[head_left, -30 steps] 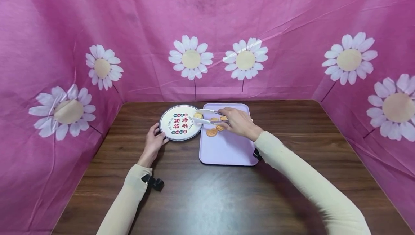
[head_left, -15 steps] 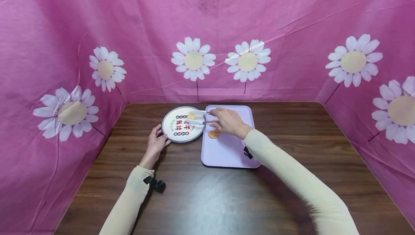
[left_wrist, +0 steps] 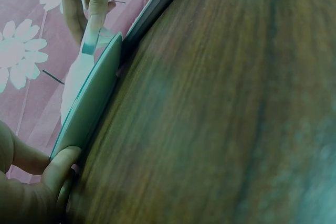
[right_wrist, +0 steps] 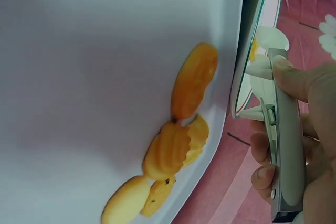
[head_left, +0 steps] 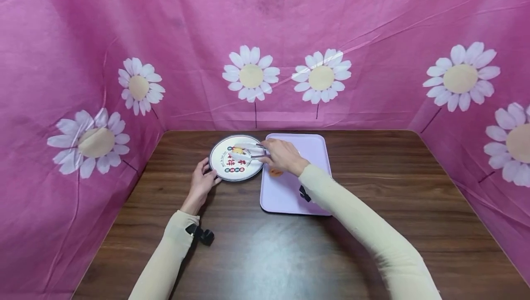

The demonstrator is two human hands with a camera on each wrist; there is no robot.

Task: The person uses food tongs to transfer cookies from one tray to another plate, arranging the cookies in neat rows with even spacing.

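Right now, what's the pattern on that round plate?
The plate is white with red characters and a dark rim, clearest in the head view.

- A dark brown wood-grain rectangular table [head_left: 256, 226].
- Behind the table and along both its sides, a creased magenta fabric backdrop [head_left: 273, 14].
- Large white-petalled daisies with round cream centres [head_left: 250, 76] printed on it: two behind the table, two at its left, two at its right.
- On the table's near part, a pale, blurred light reflection [head_left: 277, 258].

L grip [head_left: 201, 183] in pinch, R grip [head_left: 283, 154] curled, R arm [head_left: 356, 217] on inward diag.
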